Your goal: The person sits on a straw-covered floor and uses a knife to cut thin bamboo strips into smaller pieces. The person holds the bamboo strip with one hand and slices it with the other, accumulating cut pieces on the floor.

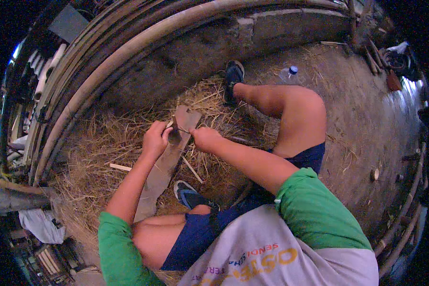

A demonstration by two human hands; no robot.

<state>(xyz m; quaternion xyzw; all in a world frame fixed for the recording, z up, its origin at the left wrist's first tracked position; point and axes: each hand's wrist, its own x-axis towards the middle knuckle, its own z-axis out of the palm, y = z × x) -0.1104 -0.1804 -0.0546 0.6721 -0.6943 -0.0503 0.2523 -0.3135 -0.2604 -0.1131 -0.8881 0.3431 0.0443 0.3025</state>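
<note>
Left hand (155,139) clamps a dark blade (174,135), right hand (205,138) pinches a thin strip (183,130) over flat board (164,167)

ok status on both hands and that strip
Left hand gripping knife. Right hand pinching thin strip against plank. Shavings all round, nothing blocking.

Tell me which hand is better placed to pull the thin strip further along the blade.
Probably the right hand: it pinches the thin strip beside the knife, while the left hand is wrapped around the knife over the board.
</note>
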